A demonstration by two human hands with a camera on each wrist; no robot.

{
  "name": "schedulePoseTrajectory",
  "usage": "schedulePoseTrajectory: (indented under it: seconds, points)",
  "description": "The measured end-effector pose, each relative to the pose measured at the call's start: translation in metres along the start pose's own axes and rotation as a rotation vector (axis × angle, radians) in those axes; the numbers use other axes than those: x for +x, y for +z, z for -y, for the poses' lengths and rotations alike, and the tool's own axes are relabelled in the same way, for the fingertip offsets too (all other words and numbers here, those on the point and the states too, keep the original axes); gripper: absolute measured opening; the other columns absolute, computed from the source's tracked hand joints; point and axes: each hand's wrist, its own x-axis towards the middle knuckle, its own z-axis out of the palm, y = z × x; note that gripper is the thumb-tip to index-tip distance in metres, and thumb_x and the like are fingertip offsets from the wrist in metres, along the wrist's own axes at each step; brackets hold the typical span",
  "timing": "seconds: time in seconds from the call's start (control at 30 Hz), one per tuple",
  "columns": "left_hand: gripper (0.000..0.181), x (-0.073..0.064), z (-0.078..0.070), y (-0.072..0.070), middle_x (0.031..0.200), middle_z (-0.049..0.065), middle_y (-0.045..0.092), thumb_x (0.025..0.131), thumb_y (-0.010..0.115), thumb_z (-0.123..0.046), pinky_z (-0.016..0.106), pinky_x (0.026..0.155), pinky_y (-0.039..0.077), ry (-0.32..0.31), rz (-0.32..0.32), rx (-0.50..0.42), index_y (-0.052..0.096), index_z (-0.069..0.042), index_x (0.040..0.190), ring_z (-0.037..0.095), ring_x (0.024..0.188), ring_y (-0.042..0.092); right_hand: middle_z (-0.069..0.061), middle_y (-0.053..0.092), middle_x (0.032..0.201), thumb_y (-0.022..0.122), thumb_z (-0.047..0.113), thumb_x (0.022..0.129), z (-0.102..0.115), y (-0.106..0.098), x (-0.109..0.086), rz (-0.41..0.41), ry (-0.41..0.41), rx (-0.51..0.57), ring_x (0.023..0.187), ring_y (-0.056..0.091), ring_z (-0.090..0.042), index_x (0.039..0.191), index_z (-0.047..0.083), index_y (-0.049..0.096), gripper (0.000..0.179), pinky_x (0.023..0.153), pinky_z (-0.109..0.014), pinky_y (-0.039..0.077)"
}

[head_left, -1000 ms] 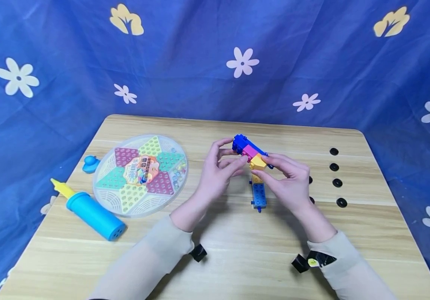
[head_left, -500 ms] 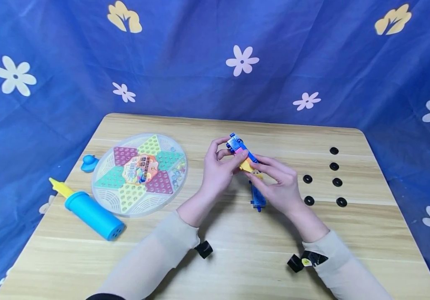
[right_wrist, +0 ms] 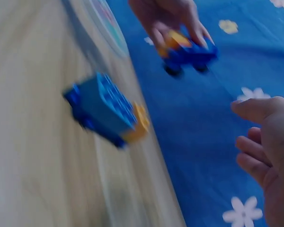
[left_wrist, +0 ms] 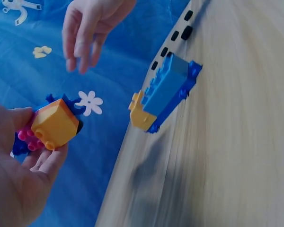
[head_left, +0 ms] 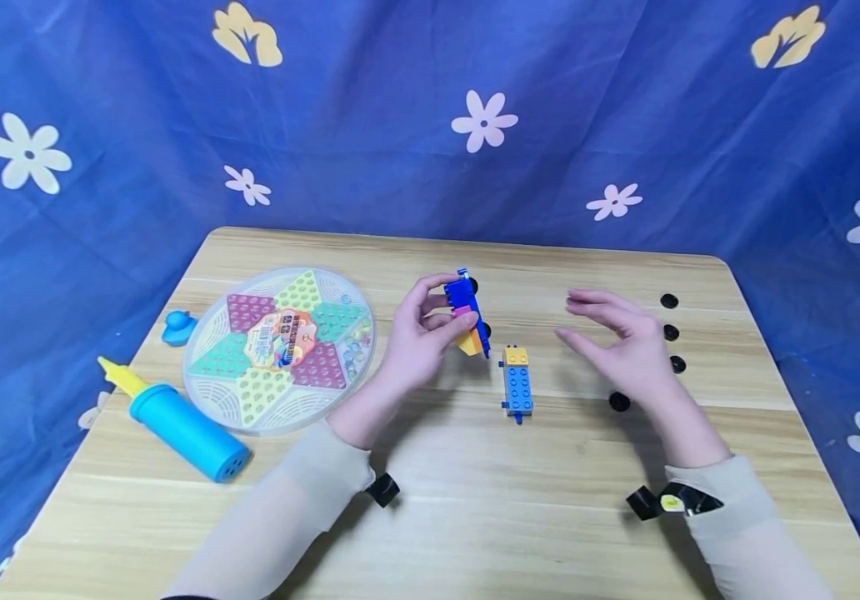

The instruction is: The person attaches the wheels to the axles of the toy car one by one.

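My left hand (head_left: 424, 333) holds a toy block car (head_left: 464, 302) above the table between thumb and fingers. The car has a dark blue base and blue, pink and yellow-orange blocks. Black wheels show along its side in the right wrist view, where the held car (right_wrist: 191, 53) is blurred. My right hand (head_left: 617, 342) is raised at the right with fingers spread, holding nothing. Between the hands, a second block car (head_left: 517, 387) stands on the table, with a light blue block and a yellow block on a blue base; no wheels show on it.
Several black toy wheels (head_left: 669, 301) lie at the right, some hidden under the right hand and wrist. A round Chinese checkers board (head_left: 201, 387), a blue rubber duck (head_left: 178, 327) and a blue hand pump (head_left: 188, 432) with yellow nozzle are at the left. A blue flowered cloth (head_left: 370, 167) hangs behind.
Both hands gripped the block car together; then my right hand let go and moved right toward the wheels. My left hand has kept the car, shifting it slightly left and turning it.
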Motion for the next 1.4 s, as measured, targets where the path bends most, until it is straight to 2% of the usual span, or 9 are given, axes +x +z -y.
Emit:
schedulePoseTrajectory:
  seconds: [0.23, 0.4, 0.57, 0.73, 0.9, 0.97, 1.03, 1.27, 1.4]
  points:
    - [0.054, 0.0, 0.002, -0.009, 0.12, 0.017, 0.071, 0.096, 0.076, 0.003, 0.03, 0.075, 0.061, 0.005, 0.053, 0.058, 0.059, -0.013, 0.145, 0.027, 0.087, 0.073, -0.016, 0.073, 0.122, 0.087, -0.015, 0.078, -0.032, -0.041, -0.003, -0.001, 0.159, -0.007, 0.117, 0.067, -0.01, 0.113, -0.004, 0.078, 0.038, 0.099, -0.023, 0.054]
    - [0.052, -0.002, 0.002, -0.016, 0.121, 0.014, 0.07, 0.098, 0.075, -0.001, 0.03, 0.073, 0.059, -0.025, 0.071, 0.101, 0.059, -0.017, 0.144, 0.027, 0.087, 0.071, -0.017, 0.072, 0.125, 0.087, -0.007, 0.084, -0.056, -0.063, -0.009, 0.02, 0.293, -0.081, 0.115, 0.066, -0.006, 0.12, -0.004, 0.076, 0.038, 0.1, -0.022, 0.053]
    - [0.052, -0.003, 0.0, -0.02, 0.121, 0.015, 0.07, 0.098, 0.075, -0.001, 0.031, 0.073, 0.058, -0.017, 0.082, 0.121, 0.058, -0.016, 0.145, 0.027, 0.088, 0.071, -0.019, 0.069, 0.131, 0.086, 0.005, 0.089, -0.079, -0.085, -0.018, 0.094, 0.412, -0.221, 0.116, 0.069, -0.031, 0.13, -0.002, 0.071, 0.044, 0.097, -0.022, 0.055]
    - [0.053, -0.004, -0.001, -0.022, 0.122, 0.019, 0.069, 0.097, 0.075, 0.002, 0.029, 0.074, 0.06, 0.0, 0.08, 0.101, 0.057, -0.013, 0.145, 0.026, 0.088, 0.072, -0.03, 0.063, 0.136, 0.085, 0.011, 0.092, -0.099, -0.102, -0.028, 0.17, 0.516, -0.311, 0.113, 0.067, -0.052, 0.136, -0.007, 0.065, 0.052, 0.083, -0.015, 0.056]
    - [0.054, -0.004, -0.001, -0.024, 0.122, 0.02, 0.069, 0.097, 0.074, 0.005, 0.029, 0.075, 0.061, 0.006, 0.085, 0.083, 0.057, -0.011, 0.146, 0.027, 0.088, 0.072, -0.032, 0.064, 0.132, 0.085, 0.019, 0.093, -0.115, -0.109, -0.036, 0.218, 0.593, -0.387, 0.116, 0.066, -0.051, 0.138, -0.007, 0.063, 0.055, 0.092, -0.045, 0.058]
    - [0.054, -0.005, -0.002, -0.025, 0.123, 0.02, 0.068, 0.097, 0.074, 0.005, 0.03, 0.077, 0.061, 0.009, 0.088, 0.08, 0.056, -0.011, 0.146, 0.027, 0.089, 0.073, -0.032, 0.065, 0.13, 0.083, 0.02, 0.095, -0.121, -0.109, -0.039, 0.226, 0.602, -0.397, 0.116, 0.065, -0.05, 0.137, -0.007, 0.063, 0.054, 0.096, -0.057, 0.053]
    - [0.054, -0.005, -0.002, -0.026, 0.124, 0.02, 0.068, 0.098, 0.073, 0.005, 0.03, 0.078, 0.061, 0.011, 0.093, 0.081, 0.056, -0.011, 0.146, 0.027, 0.09, 0.073, -0.032, 0.067, 0.126, 0.082, 0.019, 0.096, -0.126, -0.109, -0.042, 0.221, 0.6, -0.403, 0.114, 0.065, -0.048, 0.135, -0.007, 0.064, 0.05, 0.095, -0.056, 0.051]
    - [0.052, -0.007, -0.003, -0.027, 0.125, 0.017, 0.067, 0.1, 0.073, -0.002, 0.031, 0.08, 0.061, -0.004, 0.115, 0.104, 0.056, -0.015, 0.147, 0.029, 0.096, 0.073, -0.025, 0.069, 0.11, 0.077, 0.013, 0.1, -0.133, -0.105, -0.048, 0.176, 0.534, -0.444, 0.094, 0.062, -0.033, 0.128, -0.004, 0.071, 0.033, 0.078, -0.031, 0.044]
    - [0.051, -0.006, -0.006, -0.025, 0.127, 0.014, 0.066, 0.101, 0.073, -0.006, 0.033, 0.082, 0.062, -0.021, 0.128, 0.108, 0.056, -0.021, 0.147, 0.03, 0.1, 0.073, -0.022, 0.065, 0.114, 0.073, 0.014, 0.103, -0.129, -0.102, -0.046, 0.153, 0.511, -0.452, 0.091, 0.062, -0.031, 0.132, -0.003, 0.069, 0.034, 0.072, -0.023, 0.042]
